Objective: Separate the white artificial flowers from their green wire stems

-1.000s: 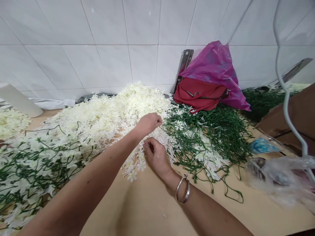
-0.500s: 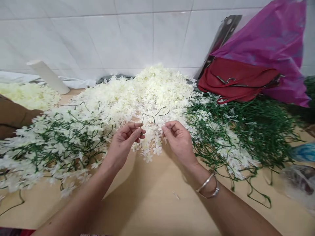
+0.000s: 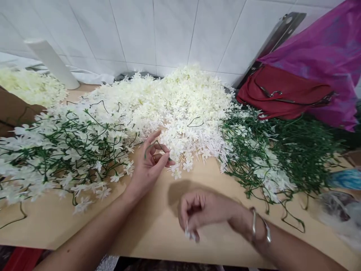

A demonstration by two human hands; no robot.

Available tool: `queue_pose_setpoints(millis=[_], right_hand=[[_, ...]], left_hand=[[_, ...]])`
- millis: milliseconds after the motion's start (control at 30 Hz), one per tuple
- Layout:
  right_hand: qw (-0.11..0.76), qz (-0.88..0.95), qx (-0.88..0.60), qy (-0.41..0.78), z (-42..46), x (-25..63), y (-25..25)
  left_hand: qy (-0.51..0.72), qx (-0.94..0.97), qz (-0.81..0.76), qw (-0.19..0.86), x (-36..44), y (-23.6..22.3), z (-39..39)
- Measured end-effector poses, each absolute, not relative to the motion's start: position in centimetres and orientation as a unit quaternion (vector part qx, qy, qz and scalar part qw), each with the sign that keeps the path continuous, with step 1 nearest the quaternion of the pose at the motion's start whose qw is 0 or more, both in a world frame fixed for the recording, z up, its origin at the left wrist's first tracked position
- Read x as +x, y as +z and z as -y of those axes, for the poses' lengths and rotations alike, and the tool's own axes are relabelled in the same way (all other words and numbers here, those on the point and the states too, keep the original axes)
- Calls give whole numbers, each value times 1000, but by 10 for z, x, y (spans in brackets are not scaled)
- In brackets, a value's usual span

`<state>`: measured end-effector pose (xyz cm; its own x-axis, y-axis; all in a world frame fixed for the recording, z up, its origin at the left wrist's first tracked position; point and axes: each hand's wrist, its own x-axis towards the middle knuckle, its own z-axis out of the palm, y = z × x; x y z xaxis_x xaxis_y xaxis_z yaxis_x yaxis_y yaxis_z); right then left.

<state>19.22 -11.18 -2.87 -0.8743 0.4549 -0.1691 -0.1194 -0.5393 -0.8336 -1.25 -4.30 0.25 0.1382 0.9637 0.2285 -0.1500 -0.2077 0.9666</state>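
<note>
My left hand [image 3: 148,169] is raised in front of the flower heap, thumb and fingers pinched on a thin green artificial stem [image 3: 147,148] that curves over the fingers. Lower and to the right, my right hand [image 3: 204,209], slightly blurred, hangs with fingertips down over the bare tabletop [image 3: 163,226]. Between its fingertips is a small white piece [image 3: 188,235], too blurred to name exactly. Loose white artificial flowers [image 3: 180,94] form a large pile ahead of both hands. Left of my left hand lie white flowers on green stems [image 3: 76,150].
Bare green stems [image 3: 307,146] are heaped on the right, below a red bag [image 3: 290,90] and a purple plastic bag [image 3: 318,49]. A white roll [image 3: 53,64] stands at the back left before the tiled wall [image 3: 172,34].
My right hand has come down and toward me from beside the left one, and a white piece now shows in its fingers. The left hand keeps the stem. The view has tilted.
</note>
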Motion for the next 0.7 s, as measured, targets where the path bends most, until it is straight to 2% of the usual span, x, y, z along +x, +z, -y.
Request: queue_pose_setpoints(millis=[100,300,367,433,567,700], right_hand=[[188,532,-160,810,50,201,-20],[447,517,-280,675,-20,216,1],[489,489,-299,658,-14,218,8],[498,479,-306,654,1,217,20],[511,452,-330,652,39,210,42],[515,427,-326,668,63,201,30]], left_hand=[[519,633,-365,442,-15,-3,46],[486,752,-400,195,-23,0,49],[495,751,-402,174,-22,4,51],[505,726,-404,234,-18,7,54],[509,622,-394,446,-9,3,59],[459,619,-403,494,-6,-7,59]])
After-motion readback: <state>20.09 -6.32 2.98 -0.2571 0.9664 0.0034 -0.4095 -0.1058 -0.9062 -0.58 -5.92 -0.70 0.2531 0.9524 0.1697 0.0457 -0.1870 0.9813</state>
